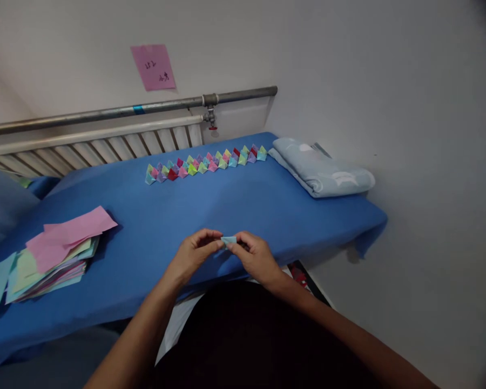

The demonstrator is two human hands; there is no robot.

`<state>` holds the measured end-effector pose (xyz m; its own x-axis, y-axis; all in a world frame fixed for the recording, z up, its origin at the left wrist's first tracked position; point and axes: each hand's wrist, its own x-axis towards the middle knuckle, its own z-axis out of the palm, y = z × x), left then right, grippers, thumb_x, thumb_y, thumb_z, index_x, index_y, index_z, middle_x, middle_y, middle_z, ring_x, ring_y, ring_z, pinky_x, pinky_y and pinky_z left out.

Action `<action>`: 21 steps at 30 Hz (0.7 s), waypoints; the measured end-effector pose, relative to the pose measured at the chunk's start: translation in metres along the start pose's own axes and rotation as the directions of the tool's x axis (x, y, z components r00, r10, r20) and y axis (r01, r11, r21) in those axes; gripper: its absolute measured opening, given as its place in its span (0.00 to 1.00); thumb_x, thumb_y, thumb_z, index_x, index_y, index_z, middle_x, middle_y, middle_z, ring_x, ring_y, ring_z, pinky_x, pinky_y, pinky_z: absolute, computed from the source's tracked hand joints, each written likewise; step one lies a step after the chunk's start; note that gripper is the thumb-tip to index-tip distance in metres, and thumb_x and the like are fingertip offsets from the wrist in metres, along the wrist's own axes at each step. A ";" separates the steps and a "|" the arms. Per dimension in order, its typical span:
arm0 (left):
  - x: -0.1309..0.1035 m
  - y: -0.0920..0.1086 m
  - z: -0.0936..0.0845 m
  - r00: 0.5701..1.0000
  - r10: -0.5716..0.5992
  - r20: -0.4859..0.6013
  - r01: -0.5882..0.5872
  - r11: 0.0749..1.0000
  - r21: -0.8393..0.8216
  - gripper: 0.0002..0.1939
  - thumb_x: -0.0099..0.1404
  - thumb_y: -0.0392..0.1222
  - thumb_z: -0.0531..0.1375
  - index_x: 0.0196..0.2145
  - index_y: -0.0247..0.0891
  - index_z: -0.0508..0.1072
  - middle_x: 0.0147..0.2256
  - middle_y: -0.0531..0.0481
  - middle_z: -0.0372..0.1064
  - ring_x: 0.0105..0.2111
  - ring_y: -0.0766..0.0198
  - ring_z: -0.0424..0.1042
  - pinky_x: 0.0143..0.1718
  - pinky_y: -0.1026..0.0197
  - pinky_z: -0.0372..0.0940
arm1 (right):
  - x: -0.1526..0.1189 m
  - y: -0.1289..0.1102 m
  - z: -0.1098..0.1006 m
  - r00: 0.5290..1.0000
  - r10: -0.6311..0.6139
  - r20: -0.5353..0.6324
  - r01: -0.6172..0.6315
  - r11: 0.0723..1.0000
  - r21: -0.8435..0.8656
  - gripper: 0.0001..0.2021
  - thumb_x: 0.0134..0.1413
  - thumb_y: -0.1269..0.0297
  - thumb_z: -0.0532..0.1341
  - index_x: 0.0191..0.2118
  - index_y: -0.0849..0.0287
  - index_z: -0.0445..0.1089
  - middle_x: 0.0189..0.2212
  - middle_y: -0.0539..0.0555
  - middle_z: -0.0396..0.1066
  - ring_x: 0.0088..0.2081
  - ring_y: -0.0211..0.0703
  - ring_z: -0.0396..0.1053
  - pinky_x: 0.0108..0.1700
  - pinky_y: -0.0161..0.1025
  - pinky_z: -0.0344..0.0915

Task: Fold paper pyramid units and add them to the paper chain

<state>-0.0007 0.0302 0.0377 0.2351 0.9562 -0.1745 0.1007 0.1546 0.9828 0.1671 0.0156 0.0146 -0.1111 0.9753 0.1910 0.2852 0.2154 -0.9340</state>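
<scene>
A small folded piece of light blue paper (229, 240) is pinched between my two hands, above the front part of the blue-covered table. My left hand (200, 248) grips its left end with thumb and fingers. On the other side, my right hand (256, 254) is closed on the right end, thumb in front. The fingertips hide part of the folds. Farther back on the cloth, several small folded paper pieces (202, 167) in many colours stand in close rows.
At the left lies a loose stack of coloured paper sheets (71, 237). A folded light blue blanket (319, 167) rests at the right end of the blue cloth (157, 216). Behind are a radiator (146, 143) and a metal pipe (243, 96); a pink note (153, 67) hangs on the wall.
</scene>
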 end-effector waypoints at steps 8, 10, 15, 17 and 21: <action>0.007 -0.022 -0.007 0.759 0.614 0.216 -0.515 0.364 0.776 0.05 0.63 0.33 0.56 0.34 0.38 0.71 0.34 0.48 0.72 0.37 0.60 0.70 0.40 0.57 0.64 | 0.010 0.024 -0.006 0.827 -0.512 0.231 0.546 0.637 -0.543 0.11 0.63 0.71 0.51 0.35 0.59 0.70 0.33 0.56 0.70 0.36 0.43 0.63 0.41 0.39 0.60; 0.003 -0.036 -0.002 0.677 0.684 0.271 -0.533 0.203 0.821 0.06 0.65 0.32 0.54 0.35 0.38 0.70 0.36 0.46 0.72 0.37 0.59 0.69 0.41 0.56 0.64 | 0.009 0.032 -0.006 0.782 -0.548 0.296 0.597 0.525 -0.606 0.13 0.64 0.71 0.50 0.35 0.59 0.72 0.32 0.56 0.70 0.34 0.43 0.62 0.39 0.39 0.59; -0.011 -0.056 0.003 0.597 0.728 0.337 -0.567 0.085 0.820 0.08 0.68 0.31 0.52 0.35 0.36 0.70 0.35 0.46 0.73 0.35 0.60 0.70 0.39 0.56 0.64 | -0.005 0.041 -0.008 0.744 -0.548 0.382 0.645 0.440 -0.625 0.12 0.63 0.71 0.51 0.38 0.60 0.73 0.32 0.55 0.71 0.33 0.42 0.62 0.37 0.40 0.55; -0.015 -0.056 0.003 0.609 0.706 0.362 -0.574 0.077 0.816 0.08 0.68 0.30 0.52 0.36 0.35 0.70 0.36 0.45 0.74 0.36 0.59 0.70 0.39 0.56 0.64 | -0.011 0.040 -0.010 0.751 -0.530 0.393 0.647 0.472 -0.599 0.10 0.63 0.70 0.53 0.43 0.60 0.72 0.36 0.56 0.72 0.37 0.44 0.63 0.39 0.42 0.55; -0.022 -0.053 0.002 0.632 0.661 0.404 -0.566 0.038 0.824 0.07 0.67 0.31 0.54 0.39 0.34 0.72 0.38 0.44 0.74 0.38 0.57 0.70 0.41 0.54 0.64 | -0.020 0.039 -0.013 0.765 -0.516 0.384 0.637 0.519 -0.570 0.11 0.61 0.68 0.56 0.47 0.61 0.70 0.40 0.57 0.73 0.42 0.46 0.64 0.43 0.44 0.56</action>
<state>-0.0093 0.0006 -0.0109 0.6056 0.6065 0.5152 0.6671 -0.7399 0.0869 0.1927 0.0050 -0.0221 -0.5980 0.6162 0.5125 0.6203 0.7608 -0.1910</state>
